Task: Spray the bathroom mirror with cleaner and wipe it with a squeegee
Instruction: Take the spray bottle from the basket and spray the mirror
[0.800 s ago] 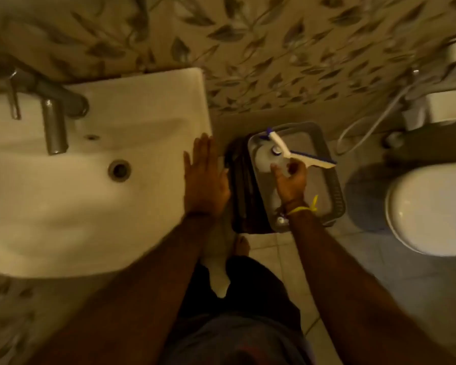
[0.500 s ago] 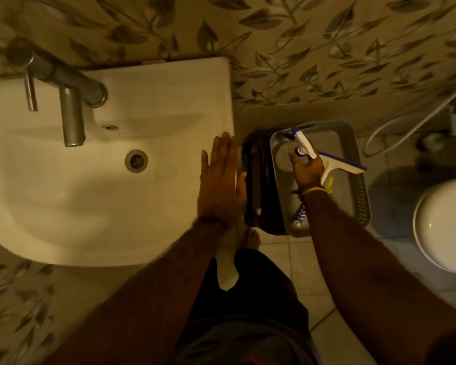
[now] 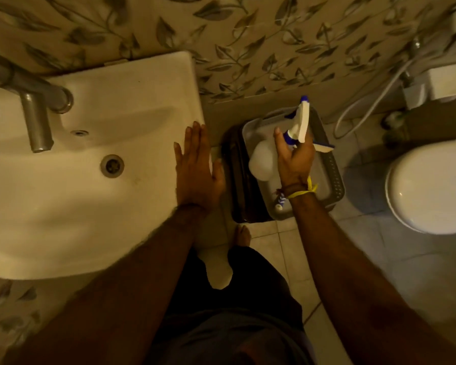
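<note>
My right hand (image 3: 294, 158) grips the neck of a white spray bottle (image 3: 261, 160) with a white and blue trigger head (image 3: 302, 121), lifted above a grey plastic basket (image 3: 332, 180) on the floor. A white and blue squeegee (image 3: 324, 147) lies in the basket, mostly hidden behind my hand. My left hand (image 3: 196, 171) rests flat, fingers spread, on the right rim of the white washbasin (image 3: 90, 180). The mirror is out of view.
A metal tap (image 3: 34, 119) juts over the basin. The basket sits on a dark stool (image 3: 237, 185). A white toilet (image 3: 429, 185) stands at the right with a hose (image 3: 363, 104) on the wall. My bare foot (image 3: 241, 234) is on the tiled floor.
My right hand has lifted the spray bottle up out of the basket, leaving the squeegee lying there. My left hand stays on the basin rim.
</note>
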Demonstrator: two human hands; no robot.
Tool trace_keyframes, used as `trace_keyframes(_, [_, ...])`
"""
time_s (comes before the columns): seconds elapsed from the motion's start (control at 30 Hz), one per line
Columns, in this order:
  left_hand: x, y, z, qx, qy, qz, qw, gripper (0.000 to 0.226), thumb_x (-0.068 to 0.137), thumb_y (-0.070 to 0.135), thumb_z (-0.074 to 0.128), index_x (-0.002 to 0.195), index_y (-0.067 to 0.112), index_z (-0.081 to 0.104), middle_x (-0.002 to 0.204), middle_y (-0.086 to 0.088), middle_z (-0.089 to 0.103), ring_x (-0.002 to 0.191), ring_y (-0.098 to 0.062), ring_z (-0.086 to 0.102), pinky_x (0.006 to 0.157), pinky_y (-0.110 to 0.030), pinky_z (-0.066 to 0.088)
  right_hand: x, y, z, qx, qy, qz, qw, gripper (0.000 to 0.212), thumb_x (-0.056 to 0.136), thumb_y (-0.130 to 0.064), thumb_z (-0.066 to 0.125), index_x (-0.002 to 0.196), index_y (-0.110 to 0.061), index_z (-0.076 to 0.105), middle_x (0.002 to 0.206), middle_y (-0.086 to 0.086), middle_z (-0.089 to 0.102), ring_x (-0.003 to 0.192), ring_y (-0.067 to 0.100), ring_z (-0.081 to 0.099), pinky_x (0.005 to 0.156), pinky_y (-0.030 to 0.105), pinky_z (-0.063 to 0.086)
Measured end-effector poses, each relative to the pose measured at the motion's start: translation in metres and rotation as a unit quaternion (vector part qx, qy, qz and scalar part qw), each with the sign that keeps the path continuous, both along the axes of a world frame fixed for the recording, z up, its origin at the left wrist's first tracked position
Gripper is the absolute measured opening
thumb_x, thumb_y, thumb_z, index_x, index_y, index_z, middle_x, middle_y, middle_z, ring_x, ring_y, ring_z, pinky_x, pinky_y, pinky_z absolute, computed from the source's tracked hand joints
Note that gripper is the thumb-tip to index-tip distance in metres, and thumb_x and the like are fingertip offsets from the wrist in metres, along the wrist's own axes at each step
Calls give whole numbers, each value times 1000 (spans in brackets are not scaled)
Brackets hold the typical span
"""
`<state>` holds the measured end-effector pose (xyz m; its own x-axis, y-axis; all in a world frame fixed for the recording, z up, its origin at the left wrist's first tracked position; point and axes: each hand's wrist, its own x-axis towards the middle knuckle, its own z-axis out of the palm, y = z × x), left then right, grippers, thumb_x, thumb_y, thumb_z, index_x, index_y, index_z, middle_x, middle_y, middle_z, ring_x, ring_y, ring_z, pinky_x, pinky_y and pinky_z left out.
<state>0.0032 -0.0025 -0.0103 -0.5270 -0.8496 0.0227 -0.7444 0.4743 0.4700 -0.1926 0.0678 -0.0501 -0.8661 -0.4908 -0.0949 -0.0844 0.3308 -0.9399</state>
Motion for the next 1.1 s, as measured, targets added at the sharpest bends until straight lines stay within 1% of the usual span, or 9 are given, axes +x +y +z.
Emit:
trace_keyframes(0.13, [0, 2, 4, -7, -29, -2, 1000, 72, 94, 22, 50, 155, 5, 15, 163, -12, 11, 151, -27, 5, 122, -49, 2, 19, 19, 64, -98, -58, -43, 993, 11, 86, -27, 69, 90, -18, 66, 81, 22, 70, 75, 36, 70, 72, 50, 59])
trace_keyframes(0.3, [0, 3, 27, 10, -98, -25, 995, 72, 99, 35, 42, 156, 6, 8, 164, -12, 7, 151, -27, 4, 121, -52, 1, 60, 45, 125, -94, -19, 26, 995, 22, 91, -27, 65, 94, -4, 67, 65, 22, 65, 52, 31, 64, 57, 49, 57])
trace_keyframes(0.37, [10, 1, 41, 10, -124, -49, 991, 71, 101, 43, 35, 156, 6, 8, 163, -12, 9, 151, -27, 5, 121, -51, 3, 80, 52, 138, -67, 8, 44, 997, 20, 93, -30, 63, 110, -20, 60, 76, 20, 67, 55, 29, 65, 58, 46, 58])
trace_keyframes(0.53, [75, 9, 88, 29, -15, -89, 996, 63, 101, 36, 43, 156, 15, 19, 162, -5, 21, 150, -20, 14, 120, -40, 18, 126, 45, 169, -49, 11, 56, 997, 35, 92, -38, 61, 124, -27, 52, 87, 14, 67, 51, 18, 62, 50, 35, 57])
trace_keyframes(0.67, [134, 3, 135, -56, 100, -132, 985, 51, 98, 24, 53, 148, 16, 41, 152, -4, 42, 143, -18, 35, 113, -40, 36, 162, 19, 213, -70, 24, 94, 993, 28, 91, -40, 62, 117, -30, 61, 66, 0, 68, 48, 12, 61, 49, 29, 53])
trace_keyframes(0.77, [171, -18, 186, -189, 203, -148, 950, 42, 95, 12, 58, 138, 9, 55, 141, -6, 55, 132, -18, 50, 108, -31, 43, 193, -4, 264, -118, 60, 160, 978, 12, 91, -39, 63, 103, -40, 65, 64, -12, 68, 50, 2, 61, 46, 17, 49])
trace_keyframes(0.83, [193, -38, 229, -282, 275, -111, 912, 35, 93, 7, 60, 128, 4, 62, 128, -9, 64, 120, -19, 59, 101, -26, 47, 216, -22, 307, -137, 85, 220, 962, 12, 90, -44, 62, 101, -45, 65, 72, -6, 73, 48, 6, 60, 47, 17, 49])
trace_keyframes(1.0, [243, -114, 370, -454, 345, 0, 822, 31, 92, 11, 59, 121, 1, 61, 118, -16, 62, 111, -27, 59, 99, -24, 44, 272, -74, 429, -216, 152, 352, 898, 28, 95, -35, 59, 122, -30, 62, 88, 4, 75, 45, 19, 54, 48, 31, 53])
trace_keyframes(1.1, [266, -161, 460, -475, 338, 79, 809, 39, 94, 21, 54, 130, 3, 55, 130, -14, 56, 120, -24, 53, 100, -11, 35, 303, -107, 503, -275, 183, 365, 870, 35, 95, -27, 59, 128, -15, 59, 93, 12, 73, 49, 15, 60, 46, 29, 50])
